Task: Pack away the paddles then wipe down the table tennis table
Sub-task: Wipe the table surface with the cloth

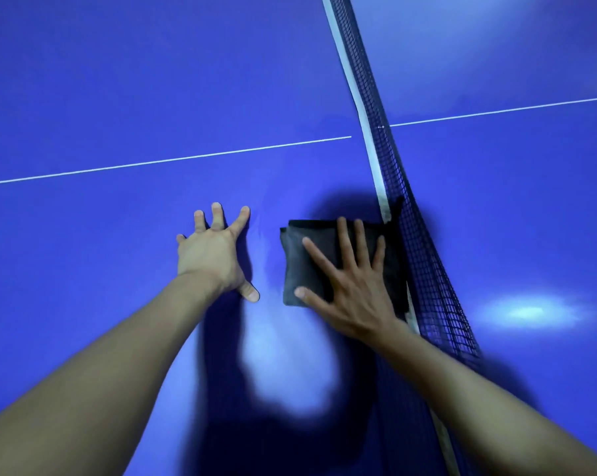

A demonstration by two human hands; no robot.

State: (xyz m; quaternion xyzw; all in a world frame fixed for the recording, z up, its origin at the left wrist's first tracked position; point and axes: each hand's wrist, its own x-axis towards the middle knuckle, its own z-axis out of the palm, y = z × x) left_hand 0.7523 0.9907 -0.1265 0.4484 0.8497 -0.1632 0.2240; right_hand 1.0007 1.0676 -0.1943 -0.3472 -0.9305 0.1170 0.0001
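Note:
The blue table tennis table (118, 97) fills the view. A folded dark grey cloth (300, 262) lies flat on it, right beside the net (393, 159). My right hand (348, 283) presses on the cloth with straight, spread fingers. My left hand (214, 252) rests flat on the bare table to the left of the cloth, fingers spread, a short gap between them. No paddles are in view.
The dark net with its white top band runs from top centre down to the lower right, bending where the cloth touches it. A white centre line (152, 163) crosses the table. Lamp glare shows at the right (530, 310).

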